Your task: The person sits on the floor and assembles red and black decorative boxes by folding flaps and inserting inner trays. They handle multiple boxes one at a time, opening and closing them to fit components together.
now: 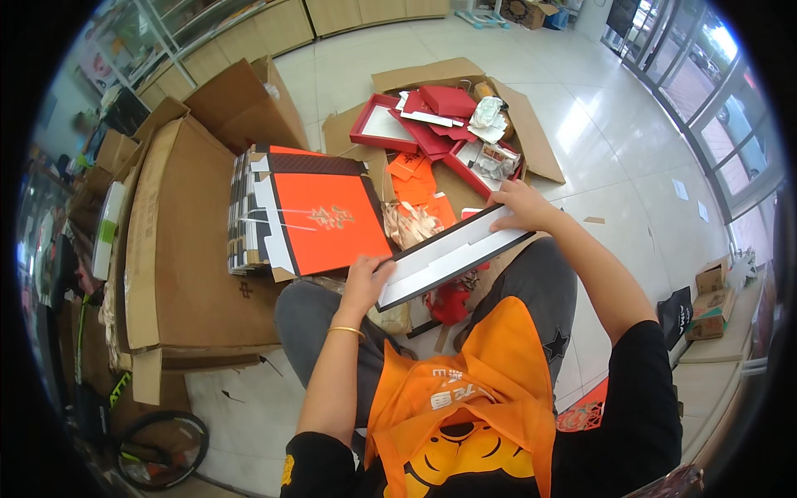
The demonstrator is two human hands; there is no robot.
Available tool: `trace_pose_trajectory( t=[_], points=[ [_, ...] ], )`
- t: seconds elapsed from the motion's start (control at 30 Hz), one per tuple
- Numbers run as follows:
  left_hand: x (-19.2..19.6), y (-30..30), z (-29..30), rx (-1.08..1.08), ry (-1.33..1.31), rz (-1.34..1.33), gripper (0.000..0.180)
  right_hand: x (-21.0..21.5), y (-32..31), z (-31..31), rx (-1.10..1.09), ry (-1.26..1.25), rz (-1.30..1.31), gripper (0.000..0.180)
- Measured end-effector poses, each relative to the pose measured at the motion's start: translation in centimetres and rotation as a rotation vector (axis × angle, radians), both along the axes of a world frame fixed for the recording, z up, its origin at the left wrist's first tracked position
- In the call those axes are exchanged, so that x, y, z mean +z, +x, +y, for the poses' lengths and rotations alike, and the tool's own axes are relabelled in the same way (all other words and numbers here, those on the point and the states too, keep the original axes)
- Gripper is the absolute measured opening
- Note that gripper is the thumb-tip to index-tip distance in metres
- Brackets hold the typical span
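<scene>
A long, narrow, white-lined cardboard piece (452, 259) with black edges slants across my lap; I cannot tell if it is a box or an opened gift bag. White flaps lie folded inside it. My left hand (364, 286) grips its near left end, thumb over the rim. At the far right end my right hand (523, 207) is closed over the edge, fingers reaching inside. Just left of it, a red-orange gift bag (324, 220) with gold lettering and a dark top band lies on a stack of folded bags (242, 212). Beige ribbon-like material (411, 224) is bunched beyond the piece.
A large cardboard box (207, 241) stands at my left. Ahead, an open carton (535, 137) holds red boxes (374, 120), orange envelopes (413, 178) and crumpled packaging (490, 120). A red object (449, 303) sits between my legs. Glass doors (697, 91) are at far right.
</scene>
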State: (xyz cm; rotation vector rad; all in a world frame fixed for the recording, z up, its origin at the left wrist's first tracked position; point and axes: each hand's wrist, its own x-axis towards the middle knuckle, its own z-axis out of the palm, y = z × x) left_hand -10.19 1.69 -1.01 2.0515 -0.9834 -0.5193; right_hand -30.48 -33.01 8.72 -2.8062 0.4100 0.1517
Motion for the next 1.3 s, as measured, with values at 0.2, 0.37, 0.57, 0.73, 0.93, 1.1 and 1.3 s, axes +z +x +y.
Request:
trace_pose_trajectory(
  t=[0.2, 0.37, 0.57, 0.73, 0.93, 1.1, 1.3],
  points=[
    [1.7, -1.3, 0.9, 0.007, -0.029, -0.537, 0.068, 0.5, -1.8, 0.7, 0.139, 0.099, -0.188, 0.099],
    [5.7, -5.4, -0.1, -0.219, 0.086, -0.558, 0.102, 1.0, -2.6, 2.9, 0.124, 0.285, -0.266, 0.091],
    [6.8, 0.8, 0.3, -0.014, -0.082, -0.29, 0.107, -4.3, -3.6, -2.8, -0.654, 0.757, -0.713, 0.055],
    [11.1, 3.4, 1.8, 0.201, -0.589, 0.533, 0.094, -3.0, -3.3, -0.8, -0.929, 1.085, -0.346, 0.075],
    [7.1, 6.7, 1.3, 0.336, -0.51, 0.6, 0.079, 2.1, 2.0, 0.1, -0.582, 0.968, -0.974, 0.064],
    [11.5, 7.5, -2.2, 0.495, -0.377, -0.578, 0.078, 6.0, 4.9, -0.1, -0.274, 0.115, -1.041, 0.025],
    [19.8, 4.5, -9.3, -0.138, -0.009, -1.137, 0.067, 6.7, 10.4, 3.6, 0.304, -0.486, -0.836, 0.013]
  ],
)
